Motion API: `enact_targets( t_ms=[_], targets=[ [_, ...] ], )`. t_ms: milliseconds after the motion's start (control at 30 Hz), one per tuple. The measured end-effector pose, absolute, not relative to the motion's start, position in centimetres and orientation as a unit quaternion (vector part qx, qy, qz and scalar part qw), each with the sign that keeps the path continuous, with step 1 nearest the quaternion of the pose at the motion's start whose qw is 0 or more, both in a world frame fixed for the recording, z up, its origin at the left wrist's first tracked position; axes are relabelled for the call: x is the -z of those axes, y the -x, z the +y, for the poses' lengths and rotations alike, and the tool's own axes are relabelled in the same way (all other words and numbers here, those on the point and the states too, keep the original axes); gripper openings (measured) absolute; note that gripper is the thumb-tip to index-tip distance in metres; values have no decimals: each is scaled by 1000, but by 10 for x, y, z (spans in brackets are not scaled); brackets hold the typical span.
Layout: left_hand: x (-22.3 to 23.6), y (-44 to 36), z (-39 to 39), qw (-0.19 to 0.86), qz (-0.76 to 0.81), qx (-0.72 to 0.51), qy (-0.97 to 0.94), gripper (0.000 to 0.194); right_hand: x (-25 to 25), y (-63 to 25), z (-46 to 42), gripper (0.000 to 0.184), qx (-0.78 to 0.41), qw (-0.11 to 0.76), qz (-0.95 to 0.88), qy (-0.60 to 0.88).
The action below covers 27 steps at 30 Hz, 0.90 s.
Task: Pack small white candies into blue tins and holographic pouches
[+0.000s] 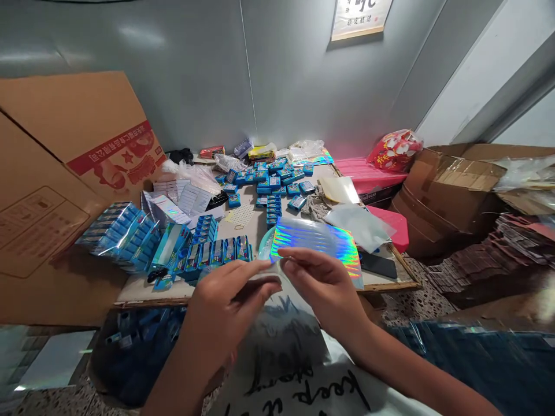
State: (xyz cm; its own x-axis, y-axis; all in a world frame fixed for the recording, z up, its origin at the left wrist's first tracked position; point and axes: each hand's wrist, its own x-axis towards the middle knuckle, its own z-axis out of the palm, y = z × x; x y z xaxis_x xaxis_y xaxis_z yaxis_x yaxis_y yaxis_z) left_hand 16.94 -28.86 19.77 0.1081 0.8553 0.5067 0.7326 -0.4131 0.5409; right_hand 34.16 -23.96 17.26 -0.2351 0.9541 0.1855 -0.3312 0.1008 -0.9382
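My left hand (229, 294) and my right hand (325, 283) meet just in front of the table's near edge. Both pinch a thin see-through plastic film (276, 267) between thumbs and fingers; whether it is a bag or a single sheet I cannot tell. Behind my fingers lies a shiny rainbow holographic sheet (314, 237), partly over a pale green round thing (265, 245). Left of it stand small blue boxes (217, 251) in a row, close to my left hand. A short stack of blue boxes (274, 209) rises beyond the sheet.
Loose blue boxes (271, 182) are heaped farther back on the table (156, 294). Wrapped blue packs (125, 231) stand at the left beside a big carton (56, 202). A dark phone (379, 264), frosted plastic sheets (359, 222) and a pink stool (390, 225) are at the right.
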Motion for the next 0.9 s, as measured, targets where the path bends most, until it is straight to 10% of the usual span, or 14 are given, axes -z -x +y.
enact_targets(
  t_ms=[233, 900],
  targets=[
    [-202, -171, -289, 156, 554, -397, -715, 9, -185, -363, -227, 21, -362, 446, -781, 245],
    [-213, -175, -297, 217, 525, -486, -664, 11, -216, -374, -235, 18, -300, 386, -839, 240]
  ],
)
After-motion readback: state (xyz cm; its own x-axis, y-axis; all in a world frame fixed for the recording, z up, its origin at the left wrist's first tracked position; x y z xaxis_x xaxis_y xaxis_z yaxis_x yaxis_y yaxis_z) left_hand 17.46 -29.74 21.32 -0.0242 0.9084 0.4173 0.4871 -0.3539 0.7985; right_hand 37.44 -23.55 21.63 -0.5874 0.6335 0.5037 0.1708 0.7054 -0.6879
